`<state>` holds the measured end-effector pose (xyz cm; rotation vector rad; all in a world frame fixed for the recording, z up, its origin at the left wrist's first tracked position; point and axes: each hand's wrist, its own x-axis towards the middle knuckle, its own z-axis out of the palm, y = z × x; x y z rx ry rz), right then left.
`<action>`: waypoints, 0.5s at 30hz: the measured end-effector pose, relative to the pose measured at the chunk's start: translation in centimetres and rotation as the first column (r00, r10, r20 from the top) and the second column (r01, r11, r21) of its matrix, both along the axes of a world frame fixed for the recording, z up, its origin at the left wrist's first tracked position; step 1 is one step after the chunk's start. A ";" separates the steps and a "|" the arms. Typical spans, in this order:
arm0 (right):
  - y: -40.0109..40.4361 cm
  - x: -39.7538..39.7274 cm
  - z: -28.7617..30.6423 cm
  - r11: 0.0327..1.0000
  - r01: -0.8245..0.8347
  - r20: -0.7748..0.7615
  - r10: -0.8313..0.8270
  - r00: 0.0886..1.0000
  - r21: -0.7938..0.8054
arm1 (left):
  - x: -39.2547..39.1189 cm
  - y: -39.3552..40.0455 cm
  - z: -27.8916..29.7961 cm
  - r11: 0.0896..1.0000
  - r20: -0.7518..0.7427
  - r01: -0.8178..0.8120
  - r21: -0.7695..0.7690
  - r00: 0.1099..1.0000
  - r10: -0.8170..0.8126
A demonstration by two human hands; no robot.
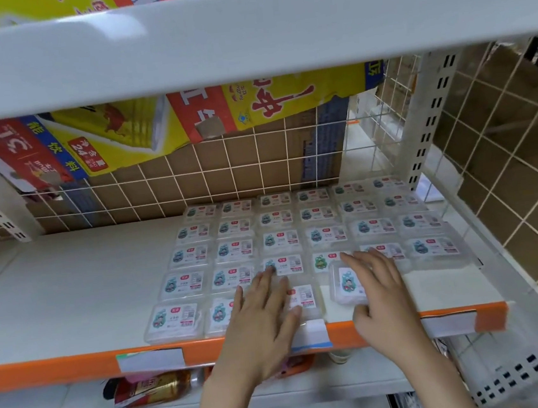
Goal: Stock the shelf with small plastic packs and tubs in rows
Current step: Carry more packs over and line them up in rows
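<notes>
Shelf (71,291): white deck, orange front lip (62,366) bearing paper price tags (151,360).

Packs (278,241): clear plastic, flat, each with a cartoon label and barcode; laid label-up in rows over the right half of the deck, six across toward the back, front row part filled. Contents too small to tell.

Loose pack (347,287): front row, turned crosswise to its neighbours, under the right hand.

Left hand (265,307): open, fingers spread flat on front-row packs.

Right hand (381,288): fingers over the loose pack, thumb at its near edge, gripping it.

Backing: white wire grid (192,178), flattened printed cardboard (140,127) behind it.

Lower shelf (82,403): brown bottle (157,386) lying on its side.
</notes>
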<state>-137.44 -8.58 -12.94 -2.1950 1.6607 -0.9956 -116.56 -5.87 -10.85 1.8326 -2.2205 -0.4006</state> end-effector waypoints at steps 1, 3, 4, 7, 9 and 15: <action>0.1 0.0 0.0 1.000 -0.015 -0.011 0.015 1.000 0.007 | 0.4 -0.2 0.3 0.999 -0.026 -0.029 -0.026 0.999 0.028; 0.3 0.0 -0.1 0.998 -0.045 -0.040 0.046 0.998 0.041 | 1.7 -1.0 0.7 0.992 -0.005 -0.102 -0.068 0.995 0.102; 0.4 0.1 -0.1 0.997 -0.056 -0.053 0.059 0.997 0.056 | 2.5 -1.5 0.7 0.987 0.025 -0.139 -0.084 0.990 0.141; 0.3 0.0 0.0 0.993 -0.094 -0.085 0.099 0.991 0.066 | 4.9 -2.9 0.0 0.959 0.056 -0.256 -0.121 0.963 0.264; 0.3 0.0 0.0 0.988 -0.132 -0.088 0.139 0.986 0.077 | 5.7 -3.1 -0.7 0.944 0.060 -0.311 -0.106 0.946 0.318; 0.6 0.3 0.2 0.972 -0.164 -0.170 0.192 0.967 0.169 | 5.4 -2.8 -1.6 0.923 0.085 -0.374 -0.088 0.920 0.381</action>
